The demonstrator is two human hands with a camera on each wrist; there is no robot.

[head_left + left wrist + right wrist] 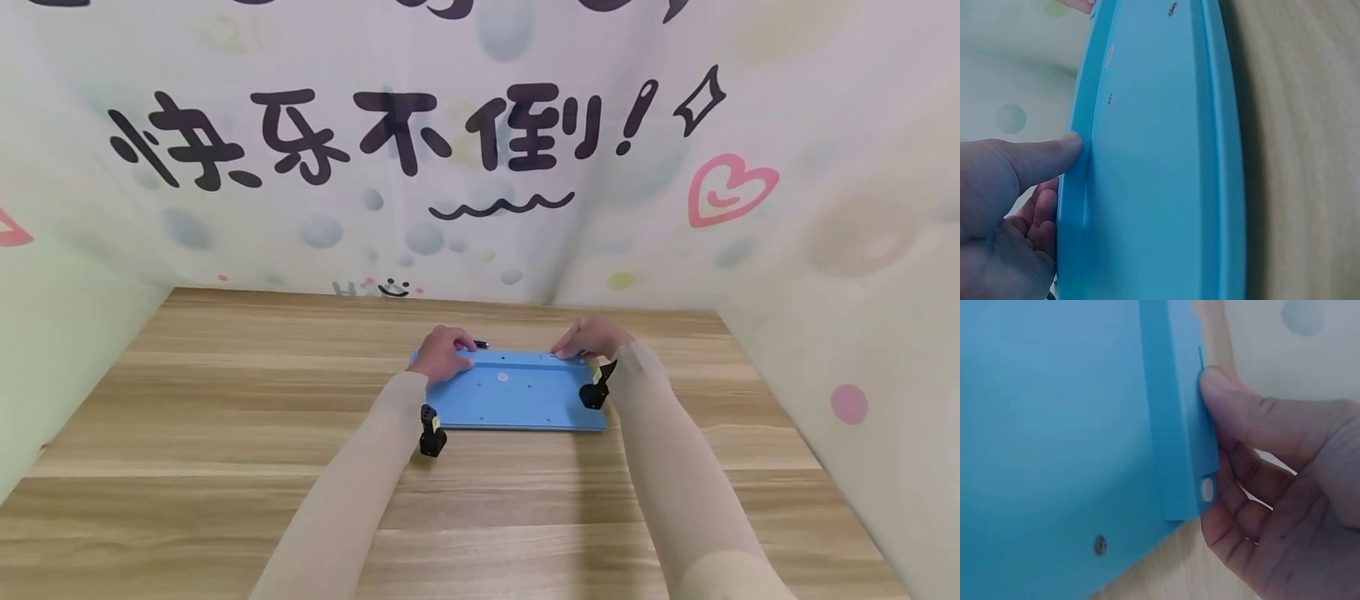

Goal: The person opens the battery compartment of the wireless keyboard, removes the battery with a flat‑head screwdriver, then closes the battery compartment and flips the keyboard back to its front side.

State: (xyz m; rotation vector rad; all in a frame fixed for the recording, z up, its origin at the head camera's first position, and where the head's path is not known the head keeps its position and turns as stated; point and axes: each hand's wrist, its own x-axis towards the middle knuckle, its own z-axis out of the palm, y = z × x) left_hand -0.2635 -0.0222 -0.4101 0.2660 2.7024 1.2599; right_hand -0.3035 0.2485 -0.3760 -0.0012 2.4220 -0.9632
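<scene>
A flat, rectangular blue panel (517,403) with small screws and a round pale sticker sits over the wooden table, a raised ridge along its far side. My left hand (442,354) grips the far edge near the left corner. In the left wrist view its thumb (1054,156) presses the ridge and the other fingers curl behind. My right hand (596,336) holds the same edge near the right corner. The right wrist view shows that thumb (1235,403) beside a thin slit, with a white round pad (1208,489) close by; the fingers bend underneath.
A small black piece (482,344) shows just behind the panel, by the left hand. The wooden table (225,417) extends around it. A printed white cloth (405,242) hangs behind, and pale walls flank both sides. Black wrist cameras (431,433) hang below the sleeves.
</scene>
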